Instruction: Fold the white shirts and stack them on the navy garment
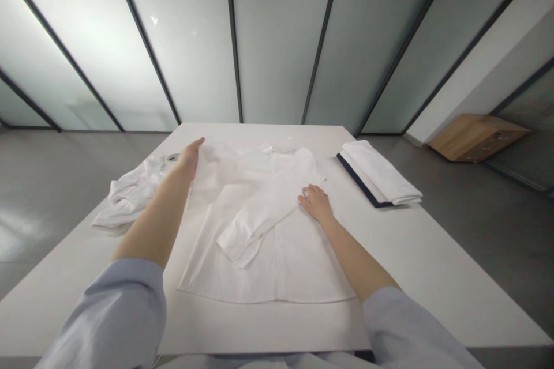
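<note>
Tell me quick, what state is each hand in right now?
Left hand: at the white shirt's left edge; grip can't be told.
Right hand: on the shirt, fingers bent; grip can't be told.

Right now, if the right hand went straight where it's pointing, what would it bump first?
Probably more of the shirt: the right hand seems to touch it and points across its cloth.

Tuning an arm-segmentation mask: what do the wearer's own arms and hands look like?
Left sleeve and right sleeve: pale blue-grey, loose, plain, ending around the elbows. Forearms bare below. Left hand and right hand ungloved; no watch or cables visible on either arm.
</note>
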Tool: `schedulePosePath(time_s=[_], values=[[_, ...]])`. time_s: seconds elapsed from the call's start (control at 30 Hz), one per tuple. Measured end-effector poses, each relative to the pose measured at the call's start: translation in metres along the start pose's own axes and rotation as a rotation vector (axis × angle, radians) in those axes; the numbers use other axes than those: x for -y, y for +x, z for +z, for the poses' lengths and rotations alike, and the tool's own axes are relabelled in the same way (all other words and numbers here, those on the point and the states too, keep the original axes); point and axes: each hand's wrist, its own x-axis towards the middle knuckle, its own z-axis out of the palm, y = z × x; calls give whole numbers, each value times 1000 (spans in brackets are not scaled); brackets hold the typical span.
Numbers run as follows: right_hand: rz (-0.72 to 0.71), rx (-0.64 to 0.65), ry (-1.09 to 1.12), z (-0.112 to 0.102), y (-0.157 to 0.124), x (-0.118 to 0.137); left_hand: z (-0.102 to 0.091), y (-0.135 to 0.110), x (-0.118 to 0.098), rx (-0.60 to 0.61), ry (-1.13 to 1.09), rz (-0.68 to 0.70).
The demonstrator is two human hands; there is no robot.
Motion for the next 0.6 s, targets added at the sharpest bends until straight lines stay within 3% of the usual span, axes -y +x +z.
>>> schedulePosePath(time_s=[0.1, 0.2, 0.37, 0.47, 0.6], values=[[2, -60, 52, 0, 0, -1, 40, -21, -10, 378, 47, 90], [-25, -133, 128, -4, 0, -2, 77, -49, 0, 573, 109, 172], [-234, -93, 202, -15, -8, 12, 111, -86, 45, 552, 354, 244], [-321, -93, 284, -19, -16, 32, 116, -102, 65, 551, 316, 224], [-472, -86, 416, -21, -28, 68, 117, -113, 74, 478, 283, 168]])
